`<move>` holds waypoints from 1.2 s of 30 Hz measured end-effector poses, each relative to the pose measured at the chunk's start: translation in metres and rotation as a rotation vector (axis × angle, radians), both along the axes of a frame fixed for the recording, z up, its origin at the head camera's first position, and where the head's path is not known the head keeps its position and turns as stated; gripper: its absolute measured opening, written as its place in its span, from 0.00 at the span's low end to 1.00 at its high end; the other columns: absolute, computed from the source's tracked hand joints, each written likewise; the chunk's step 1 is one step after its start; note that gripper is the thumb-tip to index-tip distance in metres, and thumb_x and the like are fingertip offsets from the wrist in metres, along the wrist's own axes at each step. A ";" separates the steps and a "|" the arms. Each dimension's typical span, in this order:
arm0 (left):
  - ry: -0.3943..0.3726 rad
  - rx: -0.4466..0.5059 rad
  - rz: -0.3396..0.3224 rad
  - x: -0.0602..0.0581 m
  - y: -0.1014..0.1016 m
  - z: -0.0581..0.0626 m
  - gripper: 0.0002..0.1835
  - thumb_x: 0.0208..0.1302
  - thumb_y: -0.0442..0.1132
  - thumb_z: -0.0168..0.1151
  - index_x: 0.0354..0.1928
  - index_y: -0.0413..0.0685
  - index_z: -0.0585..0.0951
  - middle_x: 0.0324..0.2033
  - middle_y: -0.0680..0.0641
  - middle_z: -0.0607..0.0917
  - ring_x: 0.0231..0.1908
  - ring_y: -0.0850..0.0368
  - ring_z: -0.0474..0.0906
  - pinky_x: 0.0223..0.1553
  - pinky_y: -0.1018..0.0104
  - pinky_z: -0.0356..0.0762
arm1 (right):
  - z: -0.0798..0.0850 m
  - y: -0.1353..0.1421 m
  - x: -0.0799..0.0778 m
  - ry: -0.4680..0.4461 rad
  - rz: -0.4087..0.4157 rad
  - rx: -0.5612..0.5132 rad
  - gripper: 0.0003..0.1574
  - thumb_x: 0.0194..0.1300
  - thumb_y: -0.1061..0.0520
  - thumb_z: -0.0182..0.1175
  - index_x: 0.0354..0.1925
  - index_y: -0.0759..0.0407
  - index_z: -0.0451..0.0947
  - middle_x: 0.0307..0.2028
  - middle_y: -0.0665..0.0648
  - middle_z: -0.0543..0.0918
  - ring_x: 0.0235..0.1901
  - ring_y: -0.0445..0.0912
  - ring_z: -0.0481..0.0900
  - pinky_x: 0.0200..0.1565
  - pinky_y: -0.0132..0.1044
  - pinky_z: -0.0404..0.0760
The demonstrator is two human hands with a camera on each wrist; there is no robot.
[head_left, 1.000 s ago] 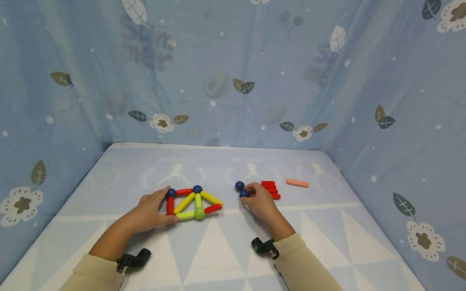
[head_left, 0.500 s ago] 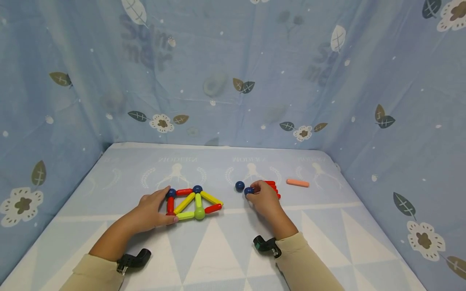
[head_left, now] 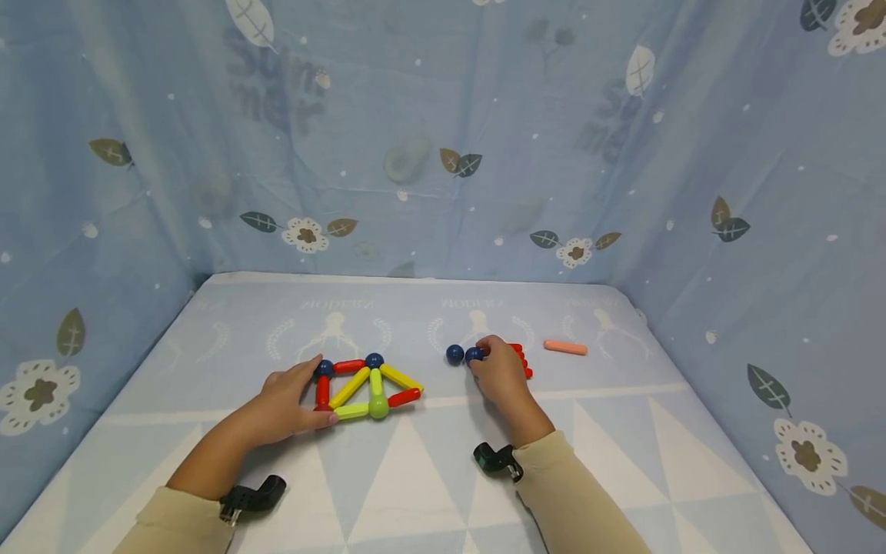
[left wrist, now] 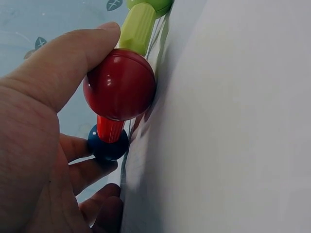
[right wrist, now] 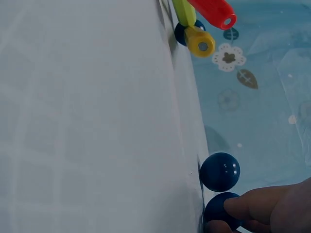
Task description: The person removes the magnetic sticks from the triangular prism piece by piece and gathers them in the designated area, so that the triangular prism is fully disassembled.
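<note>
A flat frame of magnetic rods (head_left: 350,388) and balls lies left of centre on the table. My left hand (head_left: 287,400) holds its left side. In the left wrist view, the thumb lies on the red ball (left wrist: 120,85) and reaches the lime rod (left wrist: 138,29), while fingers bend behind a blue ball (left wrist: 108,143). My right hand (head_left: 504,377) pinches a loose blue ball (head_left: 474,354) between thumb and fingers. Close to its left sits a second blue ball (head_left: 454,355); whether the two touch, I cannot tell. A red rod (head_left: 404,397) and a yellow rod (head_left: 401,378) stick out rightward from the frame.
Several red rods (head_left: 527,372) lie side by side, partly hidden behind the right hand. Farther right is one orange rod (head_left: 565,348). A patterned cloth (head_left: 443,92) hangs around the back and sides of the table (head_left: 415,492).
My right hand has shifted the pinched blue ball right, then farther from me, level with the second blue ball. The left hand and the frame have stayed in place.
</note>
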State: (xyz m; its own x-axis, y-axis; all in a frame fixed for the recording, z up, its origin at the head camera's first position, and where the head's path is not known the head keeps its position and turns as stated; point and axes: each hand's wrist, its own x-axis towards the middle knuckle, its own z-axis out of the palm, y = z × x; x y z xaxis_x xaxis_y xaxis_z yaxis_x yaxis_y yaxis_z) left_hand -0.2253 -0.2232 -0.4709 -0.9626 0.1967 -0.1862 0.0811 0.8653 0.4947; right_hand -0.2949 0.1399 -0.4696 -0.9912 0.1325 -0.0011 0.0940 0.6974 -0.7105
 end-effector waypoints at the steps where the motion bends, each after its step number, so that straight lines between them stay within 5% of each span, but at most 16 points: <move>1: 0.002 0.002 -0.001 0.000 -0.001 0.000 0.67 0.54 0.70 0.75 0.83 0.40 0.52 0.78 0.29 0.59 0.70 0.25 0.58 0.63 0.23 0.66 | 0.000 0.000 -0.001 -0.004 0.000 0.002 0.23 0.69 0.57 0.70 0.60 0.56 0.80 0.54 0.58 0.85 0.52 0.53 0.82 0.56 0.50 0.83; 15: 0.008 0.006 0.001 0.000 -0.002 -0.001 0.67 0.53 0.70 0.76 0.83 0.40 0.52 0.78 0.29 0.59 0.70 0.25 0.58 0.63 0.23 0.66 | -0.004 0.004 -0.004 -0.017 -0.001 -0.005 0.26 0.68 0.56 0.70 0.63 0.53 0.80 0.60 0.59 0.83 0.56 0.55 0.82 0.57 0.53 0.82; 25: 0.004 0.020 0.003 -0.001 -0.004 -0.008 0.68 0.52 0.70 0.76 0.83 0.40 0.52 0.78 0.29 0.59 0.71 0.24 0.56 0.64 0.23 0.65 | 0.008 0.003 0.010 0.029 0.023 0.017 0.29 0.68 0.54 0.69 0.66 0.53 0.79 0.61 0.57 0.82 0.55 0.54 0.82 0.56 0.54 0.78; 29: -0.006 0.021 0.015 -0.002 -0.003 -0.008 0.69 0.51 0.71 0.76 0.83 0.41 0.52 0.79 0.30 0.58 0.71 0.25 0.56 0.64 0.23 0.66 | 0.019 -0.007 0.021 0.061 0.089 -0.011 0.26 0.69 0.54 0.69 0.64 0.54 0.80 0.58 0.56 0.83 0.48 0.51 0.82 0.50 0.48 0.82; 36: 0.009 0.007 0.007 -0.001 -0.003 -0.006 0.68 0.52 0.70 0.76 0.83 0.41 0.52 0.78 0.29 0.59 0.71 0.24 0.57 0.63 0.22 0.66 | 0.023 -0.035 0.035 -0.039 0.294 -0.043 0.22 0.70 0.53 0.70 0.60 0.53 0.82 0.54 0.54 0.84 0.45 0.47 0.81 0.46 0.40 0.86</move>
